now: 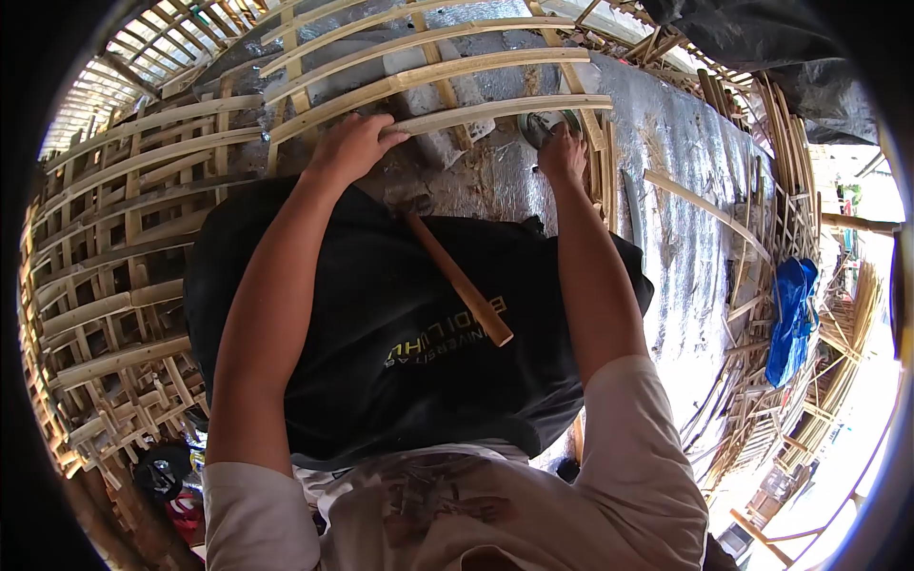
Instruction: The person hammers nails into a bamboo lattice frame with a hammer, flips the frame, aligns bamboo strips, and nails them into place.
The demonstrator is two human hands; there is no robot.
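My left hand [352, 147] is closed around the near end of a bamboo slat [495, 112], the thumb below it and the fingers above. That slat lies across the crosspieces of a bamboo lattice frame. My right hand [564, 155] is at a round, green-rimmed container [536, 127] just beyond the slat's right half. Its fingers are bent together at the rim; what they pinch, if anything, is too small to see. A hammer [457, 276] with a wooden handle rests on the black cloth [352, 314] over my lap, its head pointing away from me.
Finished-looking bamboo lattice [133, 219] fills the left side. Silvery sheeting [681, 190] covers the ground ahead and to the right. A curved loose slat [709, 209] lies there, near a blue plastic bag [792, 319] and piled bamboo strips [857, 324]. Dark tarp hangs at upper right.
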